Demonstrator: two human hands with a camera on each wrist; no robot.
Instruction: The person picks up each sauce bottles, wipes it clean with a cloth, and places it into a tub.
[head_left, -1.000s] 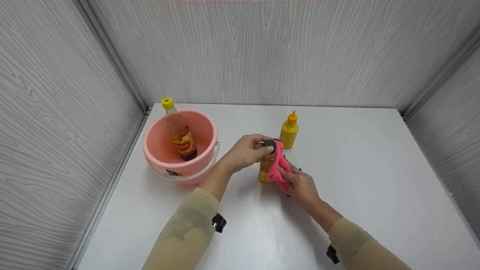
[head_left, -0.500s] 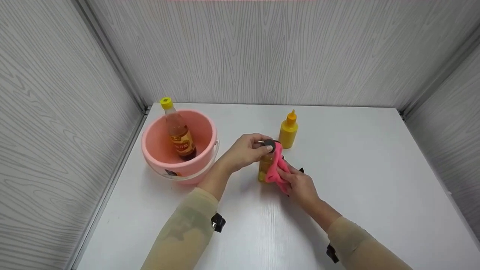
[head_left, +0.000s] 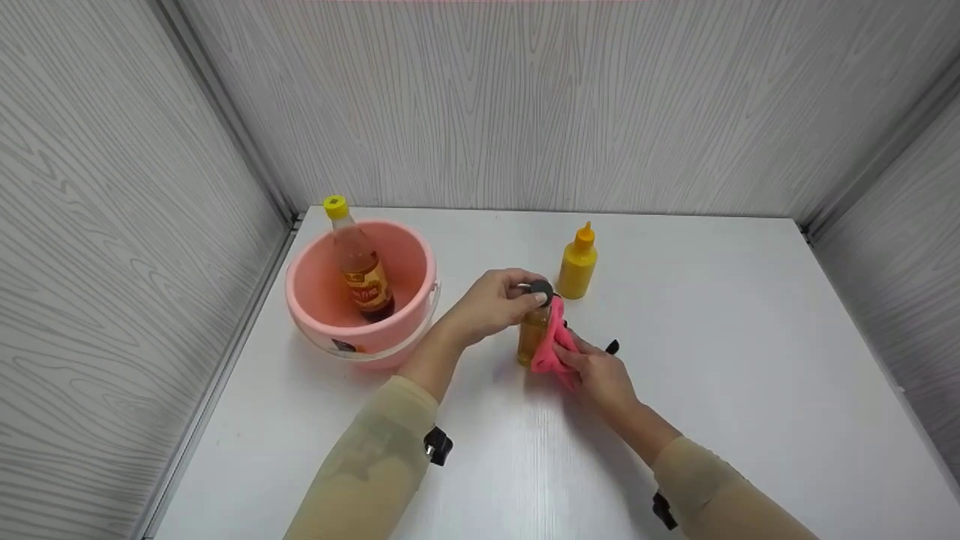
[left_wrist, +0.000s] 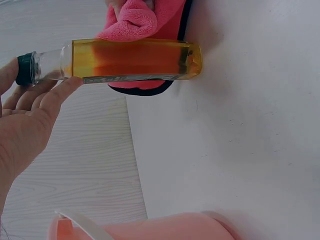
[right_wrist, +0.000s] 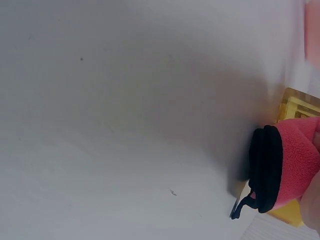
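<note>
We see grey wood-grain walls closing in a white bench (head_left: pixel 712 360) on three sides. At the middle of the head frame stands a small bottle of amber liquid (head_left: pixel 533 336) with a dark cap (head_left: pixel 539 289), upright on the bench. Our left hand (head_left: pixel 491 304) reaches in from the lower left and pinches the cap and neck between curled fingertips and thumb; in the left wrist view the fingers (left_wrist: pixel 47 102) lie along the clear neck just beside the cap (left_wrist: pixel 24 69). Our right hand (head_left: pixel 600 375) comes from the lower right, its fingers curled round a pink cloth (head_left: pixel 553 346) with a dark trim, pressing it against the right side of the bottle. The right wrist view shows the cloth's black edge (right_wrist: pixel 265 167) against the bottle's base at the right border of the frame. At the left of the head frame a pink bucket (head_left: pixel 315 300) holds a taller bottle with a yellow cap (head_left: pixel 360 262), leaning inside it. Just above the hands in the frame, a yellow squeeze bottle (head_left: pixel 577 262) stands upright, apart from them.
</note>
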